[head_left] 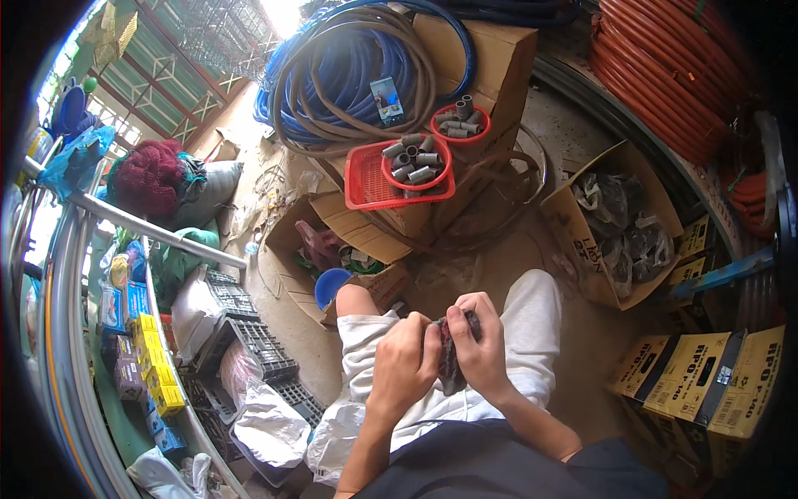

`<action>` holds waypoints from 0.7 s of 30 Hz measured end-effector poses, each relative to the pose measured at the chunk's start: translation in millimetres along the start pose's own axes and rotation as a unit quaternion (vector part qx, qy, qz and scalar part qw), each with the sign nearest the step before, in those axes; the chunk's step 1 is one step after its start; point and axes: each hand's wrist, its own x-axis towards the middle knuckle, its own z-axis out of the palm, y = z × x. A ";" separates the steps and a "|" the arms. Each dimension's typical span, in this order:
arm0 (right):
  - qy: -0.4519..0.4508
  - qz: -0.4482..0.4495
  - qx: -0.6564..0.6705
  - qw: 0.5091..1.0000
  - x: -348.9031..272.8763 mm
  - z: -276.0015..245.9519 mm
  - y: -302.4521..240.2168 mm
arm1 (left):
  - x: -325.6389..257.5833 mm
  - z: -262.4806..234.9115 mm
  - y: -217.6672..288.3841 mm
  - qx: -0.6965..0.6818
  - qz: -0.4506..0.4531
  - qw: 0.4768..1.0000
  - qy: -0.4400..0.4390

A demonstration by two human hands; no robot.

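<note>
Above my lap, my left hand (402, 359) and my right hand (477, 343) are close together, fingers curled round one dark, rough-looking item (450, 368). It is blackish with a few reddish patches, like a wadded rag; its exact kind I cannot make out. My fingers hide much of it. In front of my knees, a red round basket (387, 180) of grey pipe fittings (422, 175) sits in a red rectangular basket (356, 188). Behind it is another red round basket (485, 126) with similar fittings.
Coiled blue hose (349, 87) lies at the back, with a phone (386, 100) propped against the coils. An open carton (573, 241) of plastic-wrapped pieces stands right. Yellow-and-black cartons (682, 374) are at lower right. Black crates (258, 345) and a metal rail (158, 220) line the left.
</note>
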 end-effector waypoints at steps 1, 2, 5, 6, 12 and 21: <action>-0.001 -0.030 -0.012 0.999 1.4 1.3 -3.1 | -5.1 -1.5 -0.2 -0.024 -0.003 1.000 -0.011; -0.002 -0.060 -0.025 0.998 3.0 2.1 -6.1 | -9.0 -2.8 -0.1 -0.048 -0.006 0.999 -0.022; -0.039 0.024 -0.012 0.999 6.8 1.4 -13.3 | -16.4 -3.0 9.7 -0.048 0.027 0.998 -0.007; -0.056 0.064 -0.011 0.996 6.1 1.1 -15.2 | -17.2 -2.4 11.7 -0.046 0.023 0.999 0.009; -0.048 -0.016 -0.082 0.995 -3.6 2.3 -18.0 | -25.6 4.7 6.0 -0.104 -0.072 0.991 0.036; 0.000 -0.036 -0.042 0.998 2.1 0.4 -36.9 | -21.1 -9.3 32.7 -0.188 -0.111 0.976 -0.020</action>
